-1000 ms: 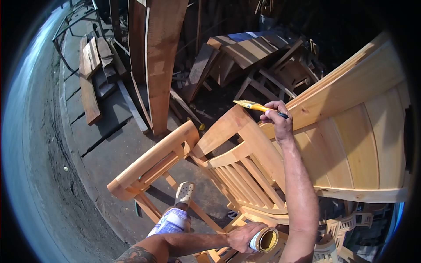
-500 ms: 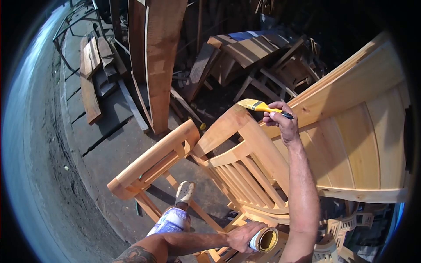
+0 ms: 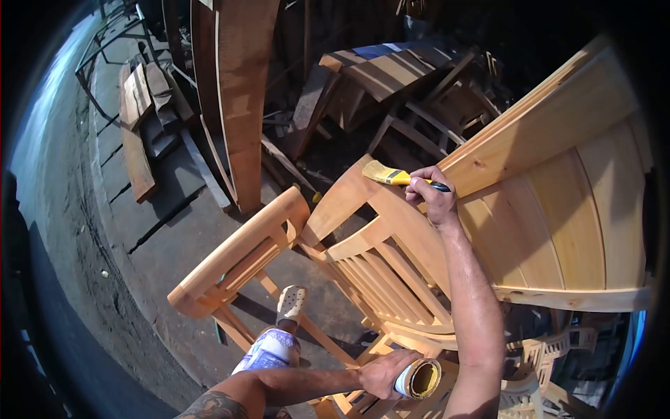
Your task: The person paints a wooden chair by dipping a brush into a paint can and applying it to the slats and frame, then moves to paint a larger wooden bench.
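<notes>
My right hand (image 3: 434, 198) is closed on the handle of a yellow and black paintbrush (image 3: 396, 178). The brush's pale bristles lie at the upper corner of a wooden chair's curved backrest (image 3: 412, 227). Lower down, my left hand (image 3: 384, 375) grips an open can (image 3: 423, 379) with yellowish-brown stuff inside, tilted so that its mouth faces me. That hand is beside the chair's slatted part. The chair's wide armrest (image 3: 237, 255) reaches out to the left.
Large curved wooden panels (image 3: 551, 216) stand at the right. A tall plank (image 3: 241, 98) rises behind the chair. Stacked boards (image 3: 136, 160) lie on the pavement at left, and wooden furniture pieces (image 3: 384, 73) are piled at the back. More chairs (image 3: 541, 359) show lower right.
My right hand has moved slightly left and down with the brush, whose bristles have come down onto the backrest corner. The whole view has shifted a little. My left hand still holds the can.
</notes>
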